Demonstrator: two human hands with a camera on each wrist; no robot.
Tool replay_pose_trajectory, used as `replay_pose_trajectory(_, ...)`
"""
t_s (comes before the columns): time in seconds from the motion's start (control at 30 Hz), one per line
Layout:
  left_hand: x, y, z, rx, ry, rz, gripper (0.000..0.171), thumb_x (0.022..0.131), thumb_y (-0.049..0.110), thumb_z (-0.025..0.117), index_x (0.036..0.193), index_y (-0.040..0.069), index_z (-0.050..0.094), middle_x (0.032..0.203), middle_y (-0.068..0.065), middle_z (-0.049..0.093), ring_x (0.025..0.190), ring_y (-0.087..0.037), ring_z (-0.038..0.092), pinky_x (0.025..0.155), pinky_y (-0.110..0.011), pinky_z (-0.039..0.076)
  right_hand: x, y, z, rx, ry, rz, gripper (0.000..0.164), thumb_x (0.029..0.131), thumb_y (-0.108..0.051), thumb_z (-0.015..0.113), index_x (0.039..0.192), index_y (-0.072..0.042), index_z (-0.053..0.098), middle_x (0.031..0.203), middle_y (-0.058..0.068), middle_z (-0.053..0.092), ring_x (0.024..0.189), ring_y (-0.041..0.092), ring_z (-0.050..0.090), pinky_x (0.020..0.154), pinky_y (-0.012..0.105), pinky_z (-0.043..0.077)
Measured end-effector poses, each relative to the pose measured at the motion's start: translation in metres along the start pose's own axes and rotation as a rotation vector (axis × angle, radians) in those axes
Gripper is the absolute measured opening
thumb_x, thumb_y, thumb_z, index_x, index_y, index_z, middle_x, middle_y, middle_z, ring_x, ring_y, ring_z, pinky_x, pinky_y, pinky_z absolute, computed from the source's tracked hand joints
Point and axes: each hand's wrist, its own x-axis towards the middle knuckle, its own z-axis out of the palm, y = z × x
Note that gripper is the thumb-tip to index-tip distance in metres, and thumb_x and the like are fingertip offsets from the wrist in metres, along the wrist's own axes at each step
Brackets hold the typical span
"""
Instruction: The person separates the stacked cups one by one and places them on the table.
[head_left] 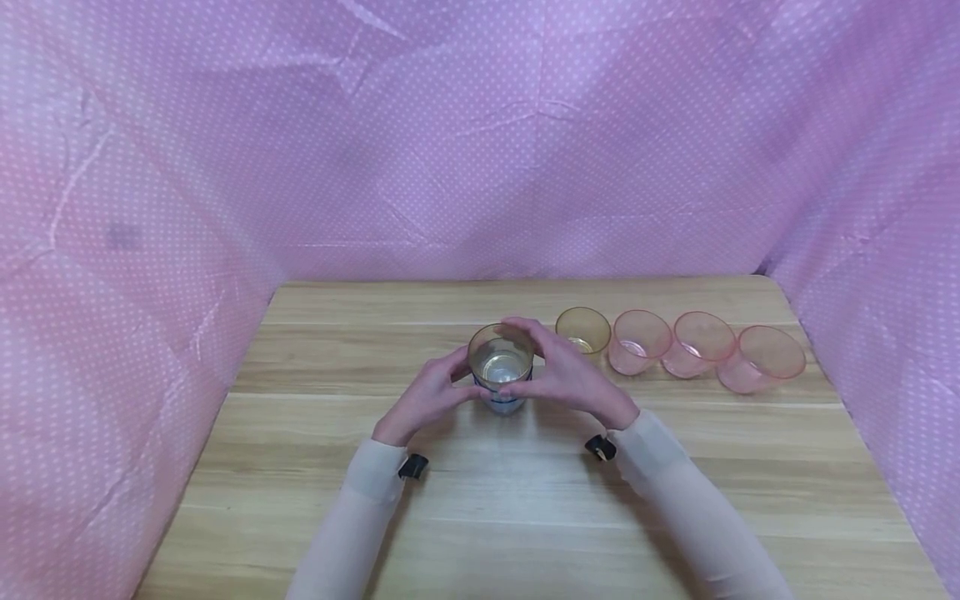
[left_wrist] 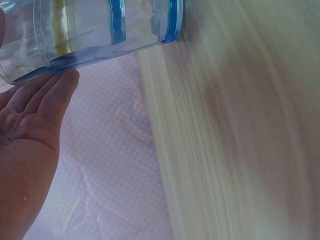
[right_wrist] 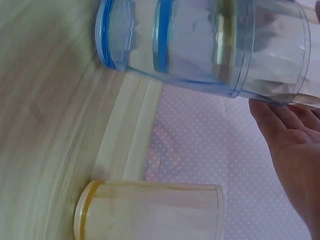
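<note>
A nested stack of clear plastic cups [head_left: 504, 405] stands upright on the table, with an amber-rimmed cup [head_left: 501, 363] on top. Two blue bands and a yellow one show through its wall in the right wrist view [right_wrist: 197, 47]. From the left side, my left hand [head_left: 429, 392] holds the stack near its top between thumb and fingers. Opposite it, my right hand [head_left: 573, 377] grips the upper part, its thumb at the near side and its fingers round the far side. Just right of that hand stands a separate amber cup [head_left: 583, 330].
Three pink cups, the nearest one [head_left: 640, 343], a middle one [head_left: 702, 343] and an outer one [head_left: 761, 360], continue the row to the right of the amber cup. The wooden table [head_left: 480, 533] meets pink dotted cloth [head_left: 465, 150] behind it and at both sides.
</note>
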Motion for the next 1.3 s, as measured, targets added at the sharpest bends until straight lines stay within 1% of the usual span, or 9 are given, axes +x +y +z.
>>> replay_pose_trajectory(0.17,0.0,0.0,0.0,0.0,-0.008,0.003,0.067,0.092,0.015,0.08,0.152,0.009,0.051,0.148,-0.012,0.058,0.138,-0.028,0.054,0.115,-0.038,0.045,0.0,0.0,0.001,0.014,0.012,0.002,0.093,0.076,-0.028,0.095,0.152,-0.01,0.045,0.148,0.007,0.055,0.132,0.025,0.057,0.112,0.044,0.049)
replay_pose_trajectory(0.27,0.0,-0.001,0.0,-0.008,-0.007,-0.009,0.067,0.092,0.016,0.08,0.152,0.009,0.051,0.147,-0.012,0.059,0.138,-0.027,0.053,0.116,-0.036,0.044,0.0,0.0,0.002,0.027,0.023,0.009,0.093,0.077,-0.027,0.095,0.152,-0.008,0.044,0.148,0.006,0.056,0.135,0.026,0.055,0.115,0.044,0.046)
replay_pose_trajectory(0.4,-0.001,-0.001,0.001,-0.016,-0.001,-0.033,0.068,0.092,0.019,0.08,0.152,0.011,0.05,0.148,-0.011,0.058,0.138,-0.025,0.053,0.116,-0.035,0.044,0.0,-0.001,0.003,0.053,0.043,0.019,0.093,0.078,-0.025,0.094,0.153,-0.008,0.042,0.148,0.003,0.057,0.138,0.025,0.053,0.119,0.045,0.042)
replay_pose_trajectory(0.5,-0.001,-0.001,0.001,-0.021,0.005,-0.042,0.07,0.092,0.019,0.081,0.153,0.01,0.049,0.148,-0.013,0.057,0.138,-0.026,0.053,0.116,-0.036,0.044,-0.001,-0.003,0.003,0.088,0.069,0.017,0.094,0.077,-0.022,0.094,0.153,-0.008,0.041,0.149,0.002,0.057,0.14,0.025,0.051,0.12,0.046,0.039)
replay_pose_trajectory(0.63,-0.001,-0.002,0.002,-0.024,0.015,-0.04,0.072,0.091,0.016,0.081,0.154,0.007,0.048,0.148,-0.016,0.057,0.137,-0.028,0.054,0.115,-0.038,0.045,-0.001,-0.007,0.003,0.133,0.103,0.007,0.093,0.078,-0.018,0.094,0.153,-0.007,0.041,0.149,0.002,0.057,0.141,0.023,0.049,0.122,0.045,0.036)
replay_pose_trajectory(0.8,-0.001,-0.002,0.003,-0.03,0.023,-0.024,0.074,0.09,0.013,0.082,0.154,0.004,0.046,0.149,-0.019,0.055,0.138,-0.031,0.053,0.116,-0.039,0.044,-0.003,-0.014,0.0,0.141,0.133,-0.007,0.092,0.078,-0.016,0.093,0.153,-0.011,0.042,0.15,0.001,0.057,0.142,0.021,0.049,0.121,0.043,0.037)
replay_pose_trajectory(1.0,-0.002,-0.002,0.004,-0.034,0.023,-0.033,0.076,0.09,0.012,0.082,0.155,0.004,0.045,0.15,-0.018,0.054,0.14,-0.029,0.051,0.118,-0.039,0.042,-0.005,-0.022,-0.001,0.143,0.162,-0.035,0.094,0.077,-0.011,0.093,0.155,-0.011,0.04,0.151,0.003,0.056,0.141,0.02,0.049,0.12,0.042,0.039)
replay_pose_trajectory(1.17,-0.001,-0.002,0.004,-0.042,0.025,-0.032,0.078,0.089,0.01,0.082,0.156,0.002,0.043,0.151,-0.019,0.053,0.14,-0.031,0.05,0.118,-0.038,0.042,-0.008,-0.027,-0.002,0.167,0.185,-0.068,0.097,0.075,-0.004,0.093,0.156,-0.011,0.038,0.152,0.005,0.055,0.142,0.021,0.049,0.123,0.038,0.035)
replay_pose_trajectory(1.3,-0.002,-0.002,0.004,-0.034,0.027,-0.043,0.08,0.089,0.01,0.082,0.156,0.0,0.041,0.152,-0.021,0.051,0.139,-0.033,0.051,0.117,-0.037,0.042,-0.012,-0.031,-0.005,0.197,0.202,-0.078,0.099,0.074,-0.001,0.092,0.156,-0.012,0.038,0.152,0.005,0.054,0.143,0.02,0.047,0.125,0.035,0.031)
